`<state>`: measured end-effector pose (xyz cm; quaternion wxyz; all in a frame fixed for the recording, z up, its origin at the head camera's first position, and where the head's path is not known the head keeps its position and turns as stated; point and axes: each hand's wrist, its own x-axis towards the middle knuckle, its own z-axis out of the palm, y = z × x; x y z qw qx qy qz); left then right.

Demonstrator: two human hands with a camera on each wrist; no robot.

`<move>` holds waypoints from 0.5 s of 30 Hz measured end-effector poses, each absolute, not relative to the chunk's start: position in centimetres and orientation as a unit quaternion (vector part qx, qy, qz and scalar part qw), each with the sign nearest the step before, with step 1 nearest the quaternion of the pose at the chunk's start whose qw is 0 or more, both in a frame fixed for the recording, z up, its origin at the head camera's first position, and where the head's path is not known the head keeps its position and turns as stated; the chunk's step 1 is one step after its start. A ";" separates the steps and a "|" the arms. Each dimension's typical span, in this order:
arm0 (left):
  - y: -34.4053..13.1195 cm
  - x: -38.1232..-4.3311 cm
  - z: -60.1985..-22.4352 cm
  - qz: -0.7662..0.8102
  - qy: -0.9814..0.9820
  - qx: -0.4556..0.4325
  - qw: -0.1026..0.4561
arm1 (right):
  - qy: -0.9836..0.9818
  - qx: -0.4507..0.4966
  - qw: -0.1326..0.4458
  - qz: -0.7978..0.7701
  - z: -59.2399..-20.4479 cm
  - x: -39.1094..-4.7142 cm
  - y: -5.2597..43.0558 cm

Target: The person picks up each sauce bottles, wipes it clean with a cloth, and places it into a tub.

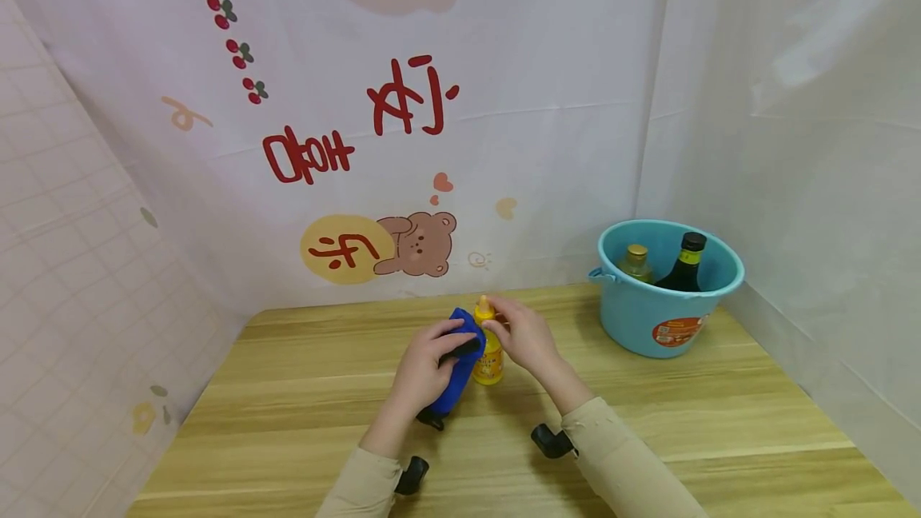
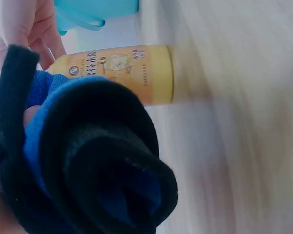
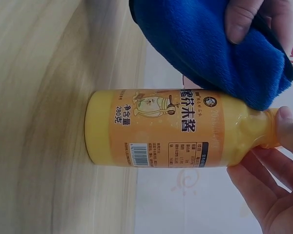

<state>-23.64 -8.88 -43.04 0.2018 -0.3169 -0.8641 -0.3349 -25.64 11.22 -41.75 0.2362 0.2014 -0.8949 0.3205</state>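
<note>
A yellow squeeze bottle of sauce [image 1: 489, 368] with an orange label stands upright on the wooden table. My right hand [image 1: 530, 339] pinches it at the cap and neck, thumb on one side and fingers on the other, as the right wrist view shows. My left hand [image 1: 426, 364] grips a bunched blue towel [image 1: 455, 388] with black edging. In the right wrist view the towel [image 3: 210, 48] lies against the upper side of the bottle [image 3: 161, 129]. Folded black edging [image 2: 112, 141] fills the front of the left wrist view and hides most of the left hand.
A light blue bucket [image 1: 626, 310] stands at the back right of the wooden table [image 1: 302, 422]. Inside it are a dark bottle [image 1: 679, 274] with a black cap and a gold-capped bottle [image 1: 636, 264]. A printed white curtain [image 1: 547, 182] hangs behind the table.
</note>
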 end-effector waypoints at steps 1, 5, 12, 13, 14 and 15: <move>-8.9 -23.6 -43.2 -0.333 -0.865 -0.318 0.200 | -0.895 0.201 0.236 0.320 -41.8 -25.7 11.2; -9.2 -23.5 -43.6 -0.335 -0.867 -0.316 0.189 | -0.897 0.199 0.237 0.317 -41.8 -25.7 11.2; -9.5 -23.2 -43.9 -0.344 -0.865 -0.316 0.180 | -0.898 0.197 0.239 0.313 -42.0 -25.8 11.3; -9.5 -23.2 -43.9 -0.345 -0.865 -0.318 0.180 | -0.898 0.198 0.240 0.312 -42.0 -25.8 11.3; -9.5 -23.2 -44.0 -0.345 -0.864 -0.319 0.181 | -0.898 0.198 0.240 0.311 -42.0 -25.9 11.3; -9.6 -23.2 -44.0 -0.344 -0.863 -0.321 0.182 | -0.898 0.198 0.241 0.311 -42.1 -25.9 11.3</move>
